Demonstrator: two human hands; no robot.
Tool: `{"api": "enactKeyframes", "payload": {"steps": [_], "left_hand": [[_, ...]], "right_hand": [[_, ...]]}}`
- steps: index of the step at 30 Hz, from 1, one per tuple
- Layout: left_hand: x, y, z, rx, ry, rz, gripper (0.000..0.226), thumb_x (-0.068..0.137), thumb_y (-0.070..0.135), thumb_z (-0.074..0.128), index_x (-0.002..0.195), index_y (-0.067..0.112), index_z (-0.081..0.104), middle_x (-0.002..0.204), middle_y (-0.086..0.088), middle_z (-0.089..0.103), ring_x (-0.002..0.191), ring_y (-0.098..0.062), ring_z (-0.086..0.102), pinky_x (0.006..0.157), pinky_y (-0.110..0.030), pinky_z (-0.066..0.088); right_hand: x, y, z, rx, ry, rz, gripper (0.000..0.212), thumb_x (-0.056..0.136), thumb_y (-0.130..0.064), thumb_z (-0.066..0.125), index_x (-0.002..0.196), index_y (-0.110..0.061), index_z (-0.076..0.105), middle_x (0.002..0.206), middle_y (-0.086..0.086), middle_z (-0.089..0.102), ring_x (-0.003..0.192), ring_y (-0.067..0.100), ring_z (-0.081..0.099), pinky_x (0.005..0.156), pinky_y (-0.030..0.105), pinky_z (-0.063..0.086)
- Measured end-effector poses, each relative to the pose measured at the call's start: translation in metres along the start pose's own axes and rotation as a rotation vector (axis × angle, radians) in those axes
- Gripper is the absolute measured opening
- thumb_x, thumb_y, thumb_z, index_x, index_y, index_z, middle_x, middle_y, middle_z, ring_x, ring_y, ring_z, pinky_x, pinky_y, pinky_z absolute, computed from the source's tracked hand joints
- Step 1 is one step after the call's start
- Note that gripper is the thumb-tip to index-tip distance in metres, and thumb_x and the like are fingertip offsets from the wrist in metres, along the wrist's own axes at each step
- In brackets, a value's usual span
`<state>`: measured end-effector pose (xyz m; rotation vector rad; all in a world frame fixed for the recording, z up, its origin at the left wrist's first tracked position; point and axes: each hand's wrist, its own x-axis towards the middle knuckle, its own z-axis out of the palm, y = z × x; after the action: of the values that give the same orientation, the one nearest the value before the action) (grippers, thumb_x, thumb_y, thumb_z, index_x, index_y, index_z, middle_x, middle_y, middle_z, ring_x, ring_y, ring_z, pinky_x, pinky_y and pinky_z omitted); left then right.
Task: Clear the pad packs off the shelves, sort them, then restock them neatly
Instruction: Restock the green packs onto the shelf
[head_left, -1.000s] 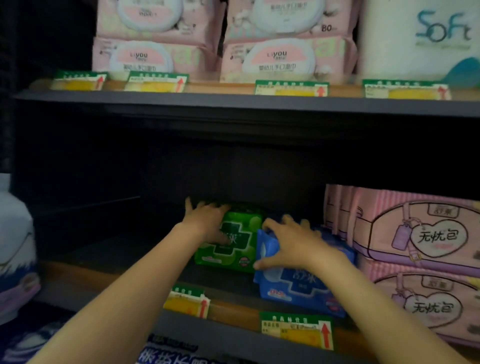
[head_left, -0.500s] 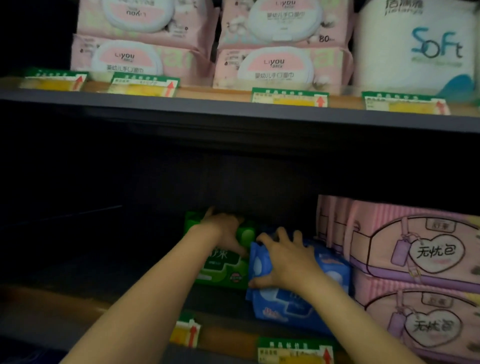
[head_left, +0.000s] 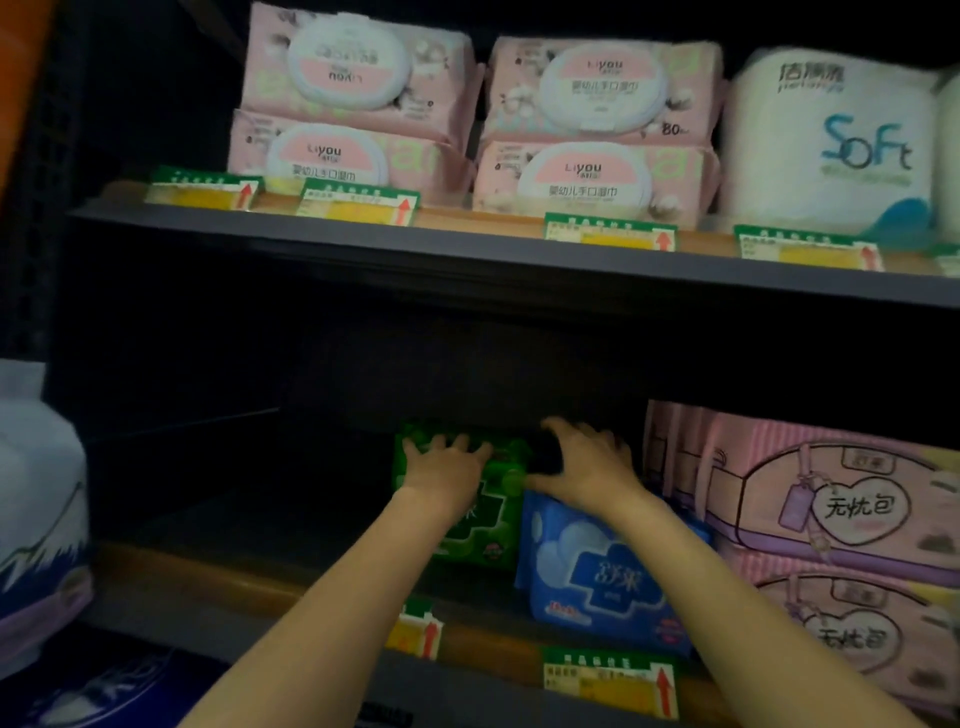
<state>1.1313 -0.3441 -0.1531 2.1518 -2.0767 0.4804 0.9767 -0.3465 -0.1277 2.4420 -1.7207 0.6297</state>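
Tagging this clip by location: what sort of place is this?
Most likely a shop aisle: price tags line the shelf edges, and packaged wipes, toilet paper and pad packs are stocked in rows.

Two pad packs side by side — left of stacked pouches.

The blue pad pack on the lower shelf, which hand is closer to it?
Right. The right hand sits just above the blue pad pack, its wrist crossing the top edge; the left hand rests on the green pad pack beside it.
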Motion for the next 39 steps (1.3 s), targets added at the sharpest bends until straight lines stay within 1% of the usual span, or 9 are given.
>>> {"api": "enactKeyframes", "payload": {"steps": [6,11,15,19,23,28,30,34,39], "left_hand": [[-0.002,-0.011,-0.009,0.005,-0.056,-0.051,0.074,0.090,0.028,0.058,0.149,0.027,0.013,0.153,-0.006,0.022,0.139,-0.030,0.022,0.108,-0.061,0.013],[-0.024,-0.071,-0.005,0.021,0.011,-0.136,0.057,0.087,0.050,0.053,0.136,0.024,0.041,0.130,-0.001,0.052,0.120,-0.022,0.047,0.103,-0.041,0.031],[-0.013,-0.073,0.008,0.053,0.043,-0.159,0.062,0.085,0.056,0.053,0.137,0.025,0.040,0.135,-0.003,0.047,0.124,-0.025,0.043,0.106,-0.047,0.028],[0.000,-0.070,0.014,0.084,0.044,-0.143,0.065,0.088,0.054,0.052,0.143,0.026,0.032,0.143,-0.005,0.039,0.131,-0.028,0.036,0.110,-0.057,0.019],[-0.001,-0.074,0.018,0.065,0.090,-0.126,0.064,0.088,0.052,0.052,0.144,0.028,0.031,0.146,-0.005,0.037,0.133,-0.028,0.033,0.111,-0.057,0.018],[-0.005,-0.084,0.016,0.001,0.106,-0.043,0.065,0.089,0.052,0.051,0.145,0.032,0.026,0.147,-0.002,0.036,0.133,-0.025,0.033,0.112,-0.049,0.020],[-0.002,-0.083,0.013,-0.038,0.084,0.022,0.067,0.089,0.050,0.054,0.146,0.033,0.024,0.148,-0.001,0.034,0.133,-0.024,0.034,0.111,-0.046,0.023],[0.013,-0.051,0.012,-0.018,0.044,0.105,0.065,0.091,0.041,0.054,0.147,0.029,0.023,0.148,-0.006,0.034,0.133,-0.027,0.033,0.111,-0.050,0.021],[0.021,-0.036,0.013,0.020,0.000,0.096,0.066,0.093,0.041,0.051,0.148,0.028,0.017,0.151,-0.007,0.027,0.137,-0.030,0.027,0.114,-0.052,0.014]], "right_hand": [[0.035,-0.043,0.019,-0.042,-0.081,-0.021,0.031,0.089,-0.013,0.052,0.119,-0.015,0.057,0.122,0.010,0.057,0.116,0.026,0.050,0.110,0.040,0.028],[0.042,-0.091,0.042,0.222,-0.110,-0.230,0.028,0.094,-0.019,0.053,0.122,-0.015,0.056,0.118,0.007,0.057,0.105,0.023,0.054,0.087,0.027,0.044],[0.058,-0.064,0.025,0.458,-0.079,-0.153,0.043,0.091,-0.032,0.060,0.129,-0.013,0.055,0.131,0.007,0.055,0.116,0.020,0.053,0.090,0.023,0.042],[0.077,-0.034,0.036,0.073,-0.116,-0.101,0.038,0.094,-0.018,0.054,0.132,-0.013,0.052,0.135,0.012,0.050,0.120,0.026,0.050,0.099,0.029,0.041],[0.089,-0.045,0.044,-0.021,0.017,-0.144,0.032,0.096,0.001,0.035,0.124,-0.004,0.051,0.124,0.017,0.050,0.102,0.023,0.051,0.088,0.026,0.040],[0.078,-0.037,0.034,-0.185,0.124,-0.153,0.035,0.095,0.004,0.036,0.067,-0.018,0.037,0.072,0.000,0.038,0.073,0.014,0.044,0.068,0.024,0.036],[0.078,-0.025,0.032,-0.219,0.122,-0.127,0.041,0.094,0.005,0.036,0.062,-0.020,0.031,0.067,-0.002,0.032,0.067,0.014,0.044,0.067,0.026,0.036],[0.084,-0.022,0.038,-0.221,0.016,-0.131,0.023,0.095,0.003,0.037,0.087,-0.004,0.058,0.087,0.009,0.051,0.089,0.024,0.056,0.073,0.029,0.043],[0.064,-0.008,0.017,-0.081,-0.084,-0.161,0.034,0.097,-0.015,0.048,0.129,-0.013,0.056,0.135,0.010,0.053,0.120,0.026,0.051,0.100,0.029,0.041]]}}
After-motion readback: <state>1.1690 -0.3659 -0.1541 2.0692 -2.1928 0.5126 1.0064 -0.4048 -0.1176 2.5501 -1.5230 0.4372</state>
